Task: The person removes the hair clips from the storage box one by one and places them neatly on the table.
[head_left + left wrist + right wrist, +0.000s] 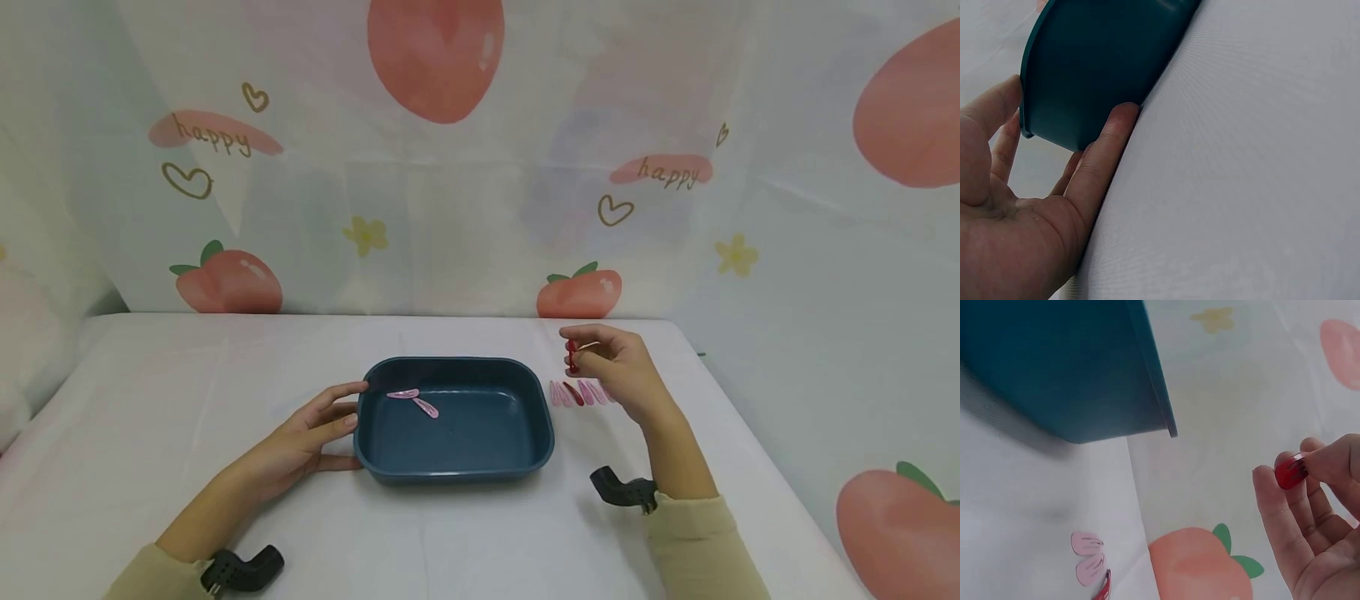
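My right hand (618,367) pinches a red hair clip (1291,470) between thumb and fingers, raised over the table to the right of a dark teal basin (453,479). Below that hand lies a row of several hair clips, pink ones (556,393) and a red one (573,393), partly covered by the hand in the head view. Two pink hair clips (426,407) lie inside the basin at its left. At the basin's left side, my left hand (303,442) touches the rim and wall with spread, nearly straight fingers (1107,147).
A white cloth covers the table (187,400). Behind it hangs a curtain (465,208) printed with peaches, hearts and flowers. Black wrist cameras (243,569) sit on both forearms. The table's right edge runs just beyond the right arm.
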Tool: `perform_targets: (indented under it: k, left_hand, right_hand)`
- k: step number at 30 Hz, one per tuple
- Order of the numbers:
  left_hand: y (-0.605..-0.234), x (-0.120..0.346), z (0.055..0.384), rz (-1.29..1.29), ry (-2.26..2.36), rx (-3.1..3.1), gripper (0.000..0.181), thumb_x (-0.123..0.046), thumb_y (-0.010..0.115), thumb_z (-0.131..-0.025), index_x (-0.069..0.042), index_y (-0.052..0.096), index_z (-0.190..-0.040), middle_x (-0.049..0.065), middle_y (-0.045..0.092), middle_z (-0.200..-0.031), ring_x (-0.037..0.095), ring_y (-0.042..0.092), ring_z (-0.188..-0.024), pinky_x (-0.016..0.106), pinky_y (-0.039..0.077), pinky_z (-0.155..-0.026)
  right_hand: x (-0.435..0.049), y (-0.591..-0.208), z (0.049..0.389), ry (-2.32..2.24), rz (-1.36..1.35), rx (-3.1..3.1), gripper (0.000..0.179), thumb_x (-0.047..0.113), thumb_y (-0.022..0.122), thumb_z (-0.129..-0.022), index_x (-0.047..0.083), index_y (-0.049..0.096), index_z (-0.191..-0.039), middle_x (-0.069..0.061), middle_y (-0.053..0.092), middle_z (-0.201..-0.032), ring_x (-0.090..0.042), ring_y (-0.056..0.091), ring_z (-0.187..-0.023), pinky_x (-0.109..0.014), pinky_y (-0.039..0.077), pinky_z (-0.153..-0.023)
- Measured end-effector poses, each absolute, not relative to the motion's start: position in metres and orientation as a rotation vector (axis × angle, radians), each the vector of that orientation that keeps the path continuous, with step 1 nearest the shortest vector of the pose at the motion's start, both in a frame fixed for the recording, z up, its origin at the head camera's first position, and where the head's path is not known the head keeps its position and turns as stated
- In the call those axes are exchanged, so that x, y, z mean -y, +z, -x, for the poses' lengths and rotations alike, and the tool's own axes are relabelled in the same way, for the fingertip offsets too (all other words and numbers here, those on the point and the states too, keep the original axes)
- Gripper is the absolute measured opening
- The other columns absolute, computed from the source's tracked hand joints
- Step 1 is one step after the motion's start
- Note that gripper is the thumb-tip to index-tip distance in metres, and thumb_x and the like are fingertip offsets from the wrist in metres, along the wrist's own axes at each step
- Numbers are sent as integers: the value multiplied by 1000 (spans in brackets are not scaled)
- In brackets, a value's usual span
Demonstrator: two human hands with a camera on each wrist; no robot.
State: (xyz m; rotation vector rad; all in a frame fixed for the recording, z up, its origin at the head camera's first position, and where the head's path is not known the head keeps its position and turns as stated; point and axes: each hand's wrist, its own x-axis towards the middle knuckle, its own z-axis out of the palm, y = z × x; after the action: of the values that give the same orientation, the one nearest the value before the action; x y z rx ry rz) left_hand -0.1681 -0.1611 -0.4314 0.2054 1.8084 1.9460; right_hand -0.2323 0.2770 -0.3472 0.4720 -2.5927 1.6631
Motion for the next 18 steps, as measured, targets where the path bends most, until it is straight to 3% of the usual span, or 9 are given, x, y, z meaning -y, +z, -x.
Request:
perform_targets:
  k: [8, 18]
  left_hand:
    - [-431, 160, 168, -195, 1952, -1811, 54, -24, 55, -104, -26, 33, -154, 19, 24, -158, 42, 39, -137, 55, 55, -92]
    - [-430, 160, 167, -186, 1946, -1815, 56, -25, 56, -103, -26, 33, -154, 19, 24, -158, 42, 40, -137, 54, 55, -93]
  right_hand:
    - [-289, -345, 234, 1641, -417, 2573, 30, 5, 54, -99, 2, 64, -127, -17, 61, -114, -27, 71, -91, -26, 60, -79]
    - [-299, -349, 236, 1644, -330, 2580, 32, 8, 56, -99, 1, 62, -129, -21, 57, -118, -16, 69, -90, -24, 59, -79]
